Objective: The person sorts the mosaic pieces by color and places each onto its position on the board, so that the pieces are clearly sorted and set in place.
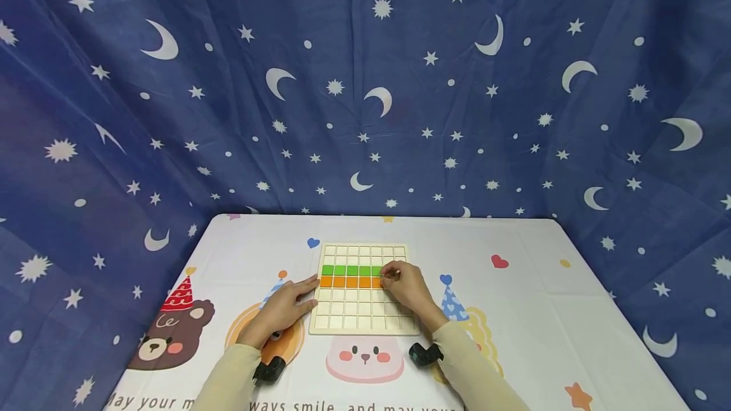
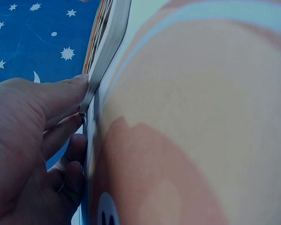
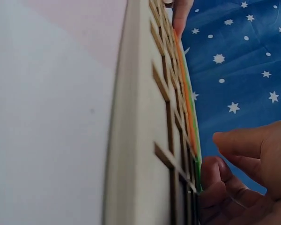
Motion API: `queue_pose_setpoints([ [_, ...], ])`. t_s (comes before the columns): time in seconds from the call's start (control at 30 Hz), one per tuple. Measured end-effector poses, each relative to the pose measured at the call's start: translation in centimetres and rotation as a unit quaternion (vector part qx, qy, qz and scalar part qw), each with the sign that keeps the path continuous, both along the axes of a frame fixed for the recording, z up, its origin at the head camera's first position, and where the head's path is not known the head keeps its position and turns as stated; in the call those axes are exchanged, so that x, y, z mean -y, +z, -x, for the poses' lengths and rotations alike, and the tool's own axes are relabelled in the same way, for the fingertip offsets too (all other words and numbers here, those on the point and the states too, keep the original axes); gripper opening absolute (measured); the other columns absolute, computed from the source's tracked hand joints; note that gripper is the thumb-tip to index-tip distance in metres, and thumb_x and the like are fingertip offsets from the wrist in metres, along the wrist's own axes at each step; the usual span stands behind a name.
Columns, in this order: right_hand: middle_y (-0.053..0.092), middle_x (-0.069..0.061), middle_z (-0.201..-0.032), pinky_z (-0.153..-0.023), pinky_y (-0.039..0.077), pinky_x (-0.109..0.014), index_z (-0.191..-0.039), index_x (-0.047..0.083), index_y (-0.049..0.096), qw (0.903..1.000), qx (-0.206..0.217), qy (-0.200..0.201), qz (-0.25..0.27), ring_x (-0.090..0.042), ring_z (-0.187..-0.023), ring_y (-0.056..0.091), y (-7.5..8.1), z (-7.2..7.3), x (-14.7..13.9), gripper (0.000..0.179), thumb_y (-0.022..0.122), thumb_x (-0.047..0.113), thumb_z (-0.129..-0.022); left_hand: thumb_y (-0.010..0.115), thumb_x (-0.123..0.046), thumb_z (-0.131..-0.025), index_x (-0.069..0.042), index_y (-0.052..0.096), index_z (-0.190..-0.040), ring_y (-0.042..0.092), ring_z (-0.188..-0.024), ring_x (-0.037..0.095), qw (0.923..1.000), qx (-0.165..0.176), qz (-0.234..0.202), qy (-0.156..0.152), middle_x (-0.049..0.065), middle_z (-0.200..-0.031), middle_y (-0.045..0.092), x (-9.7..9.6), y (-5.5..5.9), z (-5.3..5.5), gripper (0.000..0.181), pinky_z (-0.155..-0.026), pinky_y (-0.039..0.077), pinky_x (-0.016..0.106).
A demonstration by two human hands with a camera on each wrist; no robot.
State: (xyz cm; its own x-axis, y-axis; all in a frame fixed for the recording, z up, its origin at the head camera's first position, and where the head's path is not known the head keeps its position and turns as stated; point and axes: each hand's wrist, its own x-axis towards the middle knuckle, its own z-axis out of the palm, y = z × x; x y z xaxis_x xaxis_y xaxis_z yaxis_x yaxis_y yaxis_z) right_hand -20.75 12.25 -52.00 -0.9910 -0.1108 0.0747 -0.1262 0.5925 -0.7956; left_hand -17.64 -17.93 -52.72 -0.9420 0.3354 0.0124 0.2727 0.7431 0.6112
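A pale wooden grid board (image 1: 358,318) lies on the table, its square cells divided by thin raised strips. One row holds several green tiles (image 1: 353,270), and the row nearer me holds several orange tiles (image 1: 351,282). At the board's left edge, my left hand (image 1: 285,306) touches the frame with extended fingers, also seen against the edge in the left wrist view. My right hand (image 1: 407,285) is over the right end of the coloured rows with bent fingers. In the right wrist view, its thumb and forefinger stand apart with nothing visible between them; its lower fingertips are at the board.
A white tablecloth (image 1: 525,309) printed with cartoon animals, hearts and lettering covers the table. Behind and at both sides hangs a dark blue curtain (image 1: 365,37) with moons and stars. Black wrist cameras (image 1: 425,354) sit on both forearms.
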Motion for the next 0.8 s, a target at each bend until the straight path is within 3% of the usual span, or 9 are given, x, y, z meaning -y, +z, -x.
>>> queue_pose_setpoints([
  [0.17,0.068,-0.001,-0.087,-0.056,0.05,-0.025,-0.099,0.009,0.073,0.9996,0.018,0.005,0.023,-0.011,-0.069,0.059,0.8,-0.4,-0.4,0.011,0.072,0.013,-0.088,0.066,-0.027,-0.095,-0.014,0.054,-0.142,0.053,-0.125,0.033,1.0,0.001,0.005,0.004,0.0,-0.153,0.046,0.0,0.0,0.0,0.051,-0.103,0.044,0.05],
  [0.4,0.069,0.001,-0.09,-0.058,0.05,-0.026,-0.1,0.013,0.073,0.9996,0.01,0.003,0.027,-0.012,-0.072,0.06,1.9,-1.2,-1.1,0.012,0.073,0.015,-0.088,0.066,-0.027,-0.094,-0.015,0.054,-0.142,0.055,-0.119,0.028,1.0,0.002,0.006,0.006,-0.002,-0.153,0.046,-0.1,0.0,-0.1,0.051,-0.1,0.046,0.047],
  [0.63,0.069,0.003,-0.09,-0.06,0.049,-0.026,-0.1,0.011,0.074,0.9996,-0.009,0.006,0.027,-0.012,-0.076,0.062,3.1,-2.3,-2.2,0.014,0.075,0.015,-0.086,0.065,-0.026,-0.095,-0.013,0.054,-0.142,0.054,-0.123,0.031,1.0,0.001,0.004,0.004,-0.001,-0.154,0.045,-0.1,0.0,-0.3,0.051,-0.103,0.044,0.049],
  [0.8,0.069,0.002,-0.09,-0.055,0.049,-0.024,-0.1,0.011,0.073,0.9993,-0.017,0.002,0.032,-0.013,-0.075,0.062,3.4,-2.9,-3.3,0.014,0.074,0.012,-0.086,0.065,-0.026,-0.095,-0.013,0.053,-0.142,0.052,-0.127,0.033,1.0,-0.003,0.001,0.001,0.0,-0.154,0.045,0.0,-0.1,-0.1,0.051,-0.105,0.043,0.051],
])
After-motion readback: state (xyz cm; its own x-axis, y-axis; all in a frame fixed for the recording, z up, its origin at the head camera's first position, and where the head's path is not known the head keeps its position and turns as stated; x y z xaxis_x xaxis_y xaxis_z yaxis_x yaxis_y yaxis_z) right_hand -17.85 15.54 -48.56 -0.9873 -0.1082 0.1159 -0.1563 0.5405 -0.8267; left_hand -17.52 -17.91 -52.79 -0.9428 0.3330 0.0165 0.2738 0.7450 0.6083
